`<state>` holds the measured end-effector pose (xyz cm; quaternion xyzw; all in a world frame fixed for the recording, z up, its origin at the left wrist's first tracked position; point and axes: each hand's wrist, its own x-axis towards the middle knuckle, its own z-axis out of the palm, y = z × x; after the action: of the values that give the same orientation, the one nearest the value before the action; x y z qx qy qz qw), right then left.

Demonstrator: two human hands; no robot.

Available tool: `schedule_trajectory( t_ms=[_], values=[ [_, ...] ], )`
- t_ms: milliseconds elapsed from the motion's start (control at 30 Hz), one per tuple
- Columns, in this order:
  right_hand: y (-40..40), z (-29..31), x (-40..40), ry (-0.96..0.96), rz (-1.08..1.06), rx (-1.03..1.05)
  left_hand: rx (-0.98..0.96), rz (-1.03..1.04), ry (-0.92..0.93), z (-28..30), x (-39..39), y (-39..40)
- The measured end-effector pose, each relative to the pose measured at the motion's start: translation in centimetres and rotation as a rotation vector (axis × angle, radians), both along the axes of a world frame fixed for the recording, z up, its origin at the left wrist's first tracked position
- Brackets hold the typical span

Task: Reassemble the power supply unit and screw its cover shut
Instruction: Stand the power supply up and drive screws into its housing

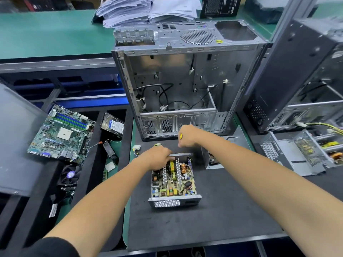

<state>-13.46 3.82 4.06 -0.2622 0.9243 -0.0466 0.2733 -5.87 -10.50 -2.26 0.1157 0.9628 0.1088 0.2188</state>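
The open power supply unit [174, 180] lies mid-mat [213, 219], board exposed. Its far wall is gripped by the left hand [157, 158]; a yellow-handled screwdriver [180, 136] is clenched in the right hand [187, 135]. Risk — a slipped tip could strike components.

Open power supply unit [174, 182] on the dark mat, board and heat sinks exposed, perforated end nearest the viewer; what appears to be its grey cover [213, 156] stands just beside it.
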Motion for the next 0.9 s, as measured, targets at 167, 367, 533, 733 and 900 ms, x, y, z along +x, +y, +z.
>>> schedule_trajectory(
  t_ms=[167, 367, 533, 733, 900],
  values=[
    [1.9, 1.0, -2.5, 0.131, -0.129, 0.028, 0.051, 0.111, 0.063, -0.1, -0.8, 0.5],
    [6.7, 2.1, -3.4, 0.078, -0.179, 0.112, 0.025, 0.004, 0.029, 0.1, -2.0, 0.5],
    [9.4, 0.6, -3.2, -0.048, -0.009, 0.305, 0.032, -0.014, 0.023, 0.7, -3.2, 1.2],
    [10.3, -2.2, -2.9, -0.069, 0.044, 0.431, 0.207, 0.057, 0.133, 2.4, -4.1, 2.7],
    [10.4, -3.9, -2.2, -0.006, 0.092, 0.429, 0.262, 0.105, 0.257, 2.7, -3.6, 3.5]
  ],
)
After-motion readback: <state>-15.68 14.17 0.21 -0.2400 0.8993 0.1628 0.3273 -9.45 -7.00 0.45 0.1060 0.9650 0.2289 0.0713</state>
